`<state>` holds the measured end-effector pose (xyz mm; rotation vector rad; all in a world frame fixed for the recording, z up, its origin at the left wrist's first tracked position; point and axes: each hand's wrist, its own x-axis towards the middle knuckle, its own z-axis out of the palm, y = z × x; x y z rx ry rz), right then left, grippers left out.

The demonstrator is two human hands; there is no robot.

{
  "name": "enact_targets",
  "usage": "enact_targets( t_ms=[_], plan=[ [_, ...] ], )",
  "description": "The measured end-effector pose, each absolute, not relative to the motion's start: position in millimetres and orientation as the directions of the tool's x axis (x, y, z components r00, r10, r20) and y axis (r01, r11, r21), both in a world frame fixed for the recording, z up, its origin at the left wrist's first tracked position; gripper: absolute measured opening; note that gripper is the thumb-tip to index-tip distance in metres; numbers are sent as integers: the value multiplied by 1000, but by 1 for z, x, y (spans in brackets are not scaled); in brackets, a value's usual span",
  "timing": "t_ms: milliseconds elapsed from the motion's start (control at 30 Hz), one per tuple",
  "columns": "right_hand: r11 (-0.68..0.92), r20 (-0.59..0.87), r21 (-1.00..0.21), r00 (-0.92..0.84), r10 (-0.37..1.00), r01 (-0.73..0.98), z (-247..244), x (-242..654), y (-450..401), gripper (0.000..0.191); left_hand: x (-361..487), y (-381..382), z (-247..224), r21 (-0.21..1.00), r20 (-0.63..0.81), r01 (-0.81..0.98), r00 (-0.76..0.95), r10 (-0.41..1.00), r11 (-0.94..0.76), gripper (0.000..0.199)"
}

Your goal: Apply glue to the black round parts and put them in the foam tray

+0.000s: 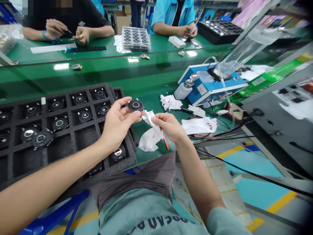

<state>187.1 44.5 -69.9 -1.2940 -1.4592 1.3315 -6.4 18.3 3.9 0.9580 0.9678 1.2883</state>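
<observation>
My left hand is closed on a round black smartwatch body, holding it by its edge with the sensor side facing up. Just to the right, my right hand pinches a crumpled white wipe, whose upper end reaches the watch's lower edge. Beneath the wipe lies another white wipe on the bench, beside an orange pen-like stick. Left of my left hand, a black foam tray holds several similar watch bodies in its compartments; one watch body rests across a divider.
A blue machine with a clear tube stands at the right, with a pump bottle beside it. Used wipes and cables lie nearby. Across the green conveyor, which carries small parts, two people work with their hands near a clear case.
</observation>
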Motion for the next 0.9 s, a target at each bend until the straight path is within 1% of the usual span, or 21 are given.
enact_targets(
  t_ms=[33,67,100,133,200,267,333,367,433,533,633,700,767,833,867,900],
  plan=[
    [-92,-110,-990,-179,978,109,-70,191,42,40,-6,18,4,950,-39,-309,31,999,46,52],
    [-94,-110,-991,-170,979,99,-70,193,39,40,-7,19,5,951,-38,-305,21,999,42,51],
    [-73,-97,-988,-175,980,139,-70,193,38,39,-7,19,5,953,-32,-301,13,999,35,50],
    [-36,-77,-975,-183,980,219,-70,192,39,36,-7,19,4,955,-25,-296,7,1000,26,49],
    [32,-41,-912,-167,985,409,-71,186,47,29,-7,20,3,958,-10,-285,5,1000,11,49],
    [17,-25,-839,-68,997,544,-73,177,63,25,-7,20,2,962,1,-272,7,1000,1,51],
    [-54,-39,-815,39,998,577,-77,168,84,20,-7,21,2,965,6,-263,7,1000,-4,53],
    [-76,-59,-818,48,997,570,-78,164,93,16,-7,20,1,965,6,-262,5,1000,-5,54],
    [-77,-86,-847,6,996,526,-81,160,105,20,-8,20,1,965,2,-264,-1,1000,-2,55],
    [-22,-70,-931,-120,990,364,-82,166,104,26,-8,19,2,961,-13,-277,7,1000,14,56],
    [12,-23,-985,-197,980,173,-79,185,92,43,-9,19,3,960,-27,-279,23,999,32,58],
    [32,15,-995,-174,985,95,-74,204,88,49,-9,18,4,964,-37,-262,30,999,43,58],
    [62,57,-997,-89,994,52,-62,228,95,44,-9,18,5,969,-46,-241,45,998,56,58],
    [109,116,-990,85,990,90,-45,258,111,33,-9,18,6,972,-52,-224,72,996,67,58],
    [131,157,-982,194,968,137,-35,274,121,26,-9,17,7,974,-52,-217,84,995,69,58],
    [116,242,-937,370,897,330,-25,288,132,21,-9,17,7,975,-51,-210,94,994,70,58]
  ],
)
